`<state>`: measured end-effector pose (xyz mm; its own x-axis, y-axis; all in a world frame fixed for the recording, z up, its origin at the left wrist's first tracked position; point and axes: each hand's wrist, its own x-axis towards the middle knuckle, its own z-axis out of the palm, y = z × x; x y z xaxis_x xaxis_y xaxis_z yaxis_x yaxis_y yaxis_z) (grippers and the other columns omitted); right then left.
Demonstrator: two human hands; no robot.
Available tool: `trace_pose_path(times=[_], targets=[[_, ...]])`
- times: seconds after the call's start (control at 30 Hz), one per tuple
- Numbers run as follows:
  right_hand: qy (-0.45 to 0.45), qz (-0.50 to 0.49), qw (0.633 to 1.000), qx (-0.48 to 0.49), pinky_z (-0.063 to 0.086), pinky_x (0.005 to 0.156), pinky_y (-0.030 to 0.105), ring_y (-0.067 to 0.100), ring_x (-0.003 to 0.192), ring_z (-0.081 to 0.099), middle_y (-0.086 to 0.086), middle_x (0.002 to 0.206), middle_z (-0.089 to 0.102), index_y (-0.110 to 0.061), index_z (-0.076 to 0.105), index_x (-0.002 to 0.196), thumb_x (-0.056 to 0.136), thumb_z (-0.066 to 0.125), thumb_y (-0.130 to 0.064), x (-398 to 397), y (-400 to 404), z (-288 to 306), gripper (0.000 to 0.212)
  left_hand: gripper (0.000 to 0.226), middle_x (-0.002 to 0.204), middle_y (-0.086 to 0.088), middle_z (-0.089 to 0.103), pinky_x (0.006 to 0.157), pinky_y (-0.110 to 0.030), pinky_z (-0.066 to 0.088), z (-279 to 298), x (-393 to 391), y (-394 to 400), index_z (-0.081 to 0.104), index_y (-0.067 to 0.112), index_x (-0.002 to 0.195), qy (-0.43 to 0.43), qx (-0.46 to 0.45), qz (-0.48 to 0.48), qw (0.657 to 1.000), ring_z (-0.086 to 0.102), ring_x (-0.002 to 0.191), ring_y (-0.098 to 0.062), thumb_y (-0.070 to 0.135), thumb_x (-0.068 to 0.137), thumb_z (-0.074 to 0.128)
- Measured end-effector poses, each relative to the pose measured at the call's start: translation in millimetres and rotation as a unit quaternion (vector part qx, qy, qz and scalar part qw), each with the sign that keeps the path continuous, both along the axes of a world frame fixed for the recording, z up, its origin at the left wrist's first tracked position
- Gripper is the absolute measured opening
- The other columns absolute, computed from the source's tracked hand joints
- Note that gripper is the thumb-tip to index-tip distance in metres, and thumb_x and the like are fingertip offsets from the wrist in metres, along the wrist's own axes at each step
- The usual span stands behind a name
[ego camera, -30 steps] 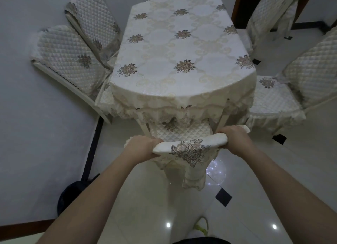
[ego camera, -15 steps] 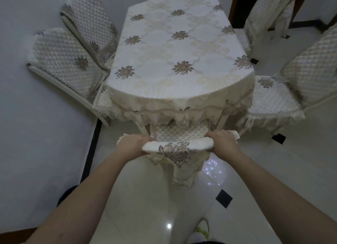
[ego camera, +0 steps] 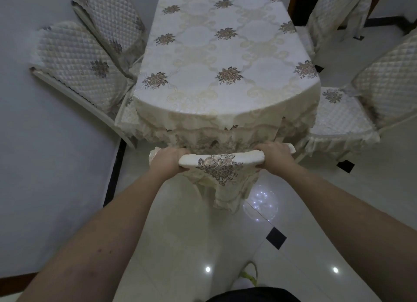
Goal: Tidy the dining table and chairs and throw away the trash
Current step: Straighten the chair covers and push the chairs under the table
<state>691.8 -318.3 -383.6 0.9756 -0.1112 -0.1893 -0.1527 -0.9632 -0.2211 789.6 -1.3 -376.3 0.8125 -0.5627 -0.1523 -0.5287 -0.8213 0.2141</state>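
The left hand (ego camera: 168, 159) and right hand (ego camera: 274, 158) each have their grip clamped round the cream, fabric-covered top rail of a dining chair (ego camera: 220, 160), one at either end; the rail's long axis runs straight across between them, a brown embroidered flower at its middle; neither hand is nearer. Just beyond the grip hangs the lace fringe of the cream floral tablecloth on the oval counter (ego camera: 225, 60); the seat looks already beneath it, so any further push goes forward; quilted cream chairs (ego camera: 74, 60) flank the counter.
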Motion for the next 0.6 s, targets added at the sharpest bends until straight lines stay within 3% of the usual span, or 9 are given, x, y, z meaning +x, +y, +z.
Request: trace_pose_path(times=[0.13,0.6], targets=[[0.005,0.005,1.000,0.011,0.044,0.086,0.038,0.028,0.099,0.058,0.001,0.109,0.064,-0.032,0.064,0.113,0.070,0.078,-0.034,3.8,-4.3,3.0,0.045,0.030,0.086,0.001,0.067,0.065,-0.034,0.046,-1.7,2.5,-4.3,0.070,0.030,0.098,0.000,0.002,0.007,1.000,0.062,0.083,-0.022,0.027,0.068,0.077],[-0.015,0.014,1.000,-0.008,0.041,0.087,0.040,0.026,0.101,0.055,0.000,0.104,0.064,-0.030,0.065,0.109,0.070,0.075,-0.036,4.3,-2.5,0.4,0.040,0.038,0.095,-0.003,0.069,0.073,-0.037,0.048,1.6,9.3,-3.5,0.070,0.025,0.107,0.018,0.014,-0.001,1.000,0.062,0.089,-0.025,0.025,0.070,0.081]])
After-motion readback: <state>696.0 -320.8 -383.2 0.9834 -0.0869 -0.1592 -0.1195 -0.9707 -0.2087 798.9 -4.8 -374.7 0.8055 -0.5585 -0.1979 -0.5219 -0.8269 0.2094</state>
